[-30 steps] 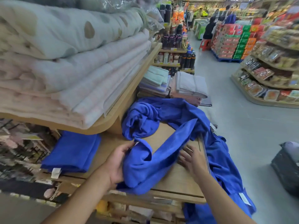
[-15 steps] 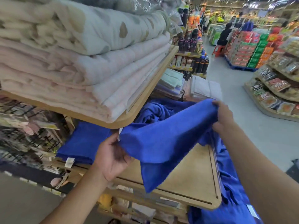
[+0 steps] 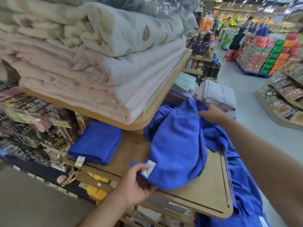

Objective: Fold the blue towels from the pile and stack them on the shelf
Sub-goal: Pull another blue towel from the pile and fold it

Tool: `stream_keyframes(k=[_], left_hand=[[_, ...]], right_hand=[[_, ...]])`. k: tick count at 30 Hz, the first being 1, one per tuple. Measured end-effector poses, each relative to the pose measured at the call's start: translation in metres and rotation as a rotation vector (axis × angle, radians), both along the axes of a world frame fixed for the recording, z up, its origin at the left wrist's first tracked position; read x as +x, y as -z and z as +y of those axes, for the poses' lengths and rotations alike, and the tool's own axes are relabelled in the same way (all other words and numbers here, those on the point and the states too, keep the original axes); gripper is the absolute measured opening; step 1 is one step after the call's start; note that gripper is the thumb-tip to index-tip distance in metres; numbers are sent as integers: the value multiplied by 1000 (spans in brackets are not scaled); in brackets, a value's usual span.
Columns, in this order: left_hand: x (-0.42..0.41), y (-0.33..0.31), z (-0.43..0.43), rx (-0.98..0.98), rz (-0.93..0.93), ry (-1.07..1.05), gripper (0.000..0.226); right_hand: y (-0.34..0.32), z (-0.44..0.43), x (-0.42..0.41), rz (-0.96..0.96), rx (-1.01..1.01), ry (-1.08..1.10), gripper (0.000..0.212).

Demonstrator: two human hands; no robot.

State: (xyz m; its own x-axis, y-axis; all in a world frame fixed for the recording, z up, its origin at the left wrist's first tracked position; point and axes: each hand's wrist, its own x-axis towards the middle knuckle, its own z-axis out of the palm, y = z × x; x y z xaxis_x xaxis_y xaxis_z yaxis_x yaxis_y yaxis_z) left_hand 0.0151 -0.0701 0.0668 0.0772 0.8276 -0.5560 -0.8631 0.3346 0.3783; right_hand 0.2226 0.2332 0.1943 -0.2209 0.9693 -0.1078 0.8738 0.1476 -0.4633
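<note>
Pink blankets (image 3: 98, 76) are overhanging above. On the lower shelf (image 3: 209, 185) a blue towel (image 3: 177, 145) is lying stretched, left hand (image 3: 136, 185) pinching its tagged corner, right hand (image 3: 213, 113) pinching the far edge.

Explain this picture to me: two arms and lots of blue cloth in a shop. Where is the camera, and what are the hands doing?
No machine here: a person wears a wide-angle camera on the head, so you look down along their arms. The left hand pinches the near corner of a blue towel, by its white label. The right hand is at the towel's far edge; blur hides its grip. The towel lies on a wooden shelf. Left of it sit folded blue towels; on the right an unfolded blue pile spills over the shelf's edge. Folded pale blankets fill the shelf above.
</note>
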Motion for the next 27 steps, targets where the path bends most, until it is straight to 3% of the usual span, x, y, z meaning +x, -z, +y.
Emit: stream_keyframes(k=[2, 4, 6, 8, 11, 14, 17, 19, 22, 25, 27], left_hand=[[7, 11, -2, -31, 15, 3, 24], [14, 18, -3, -41, 18, 25, 23], [22, 18, -3, -27, 10, 66, 25], [29, 16, -1, -19, 5, 111, 31], [35, 9, -3, 42, -36, 220, 46], [35, 9, -7, 93, 34, 297, 65], [27, 11, 1, 74, 95, 386, 82], [23, 12, 13, 12, 242, 464, 88], [23, 11, 42, -102, 403, 435, 72], [22, 4, 84, -134, 415, 317, 49], [20, 3, 112, -138, 592, 276, 37]], right_hand=[[29, -42, -3, 4, 33, -103, 29], [55, -101, -11, 135, -51, -281, 14], [74, -166, -16, 256, -157, -459, 16], [90, -214, -20, 255, -124, -580, 27], [108, -245, -20, 148, 83, -560, 35], [113, -248, -16, 244, 154, -464, 21], [113, -248, -5, 353, 151, -405, 19], [109, -249, 1, 445, 117, -383, 24], [101, -252, 10, 492, 75, -447, 28], [94, -256, 18, 466, 45, -501, 14], [90, -259, 23, 446, 45, -494, 12]])
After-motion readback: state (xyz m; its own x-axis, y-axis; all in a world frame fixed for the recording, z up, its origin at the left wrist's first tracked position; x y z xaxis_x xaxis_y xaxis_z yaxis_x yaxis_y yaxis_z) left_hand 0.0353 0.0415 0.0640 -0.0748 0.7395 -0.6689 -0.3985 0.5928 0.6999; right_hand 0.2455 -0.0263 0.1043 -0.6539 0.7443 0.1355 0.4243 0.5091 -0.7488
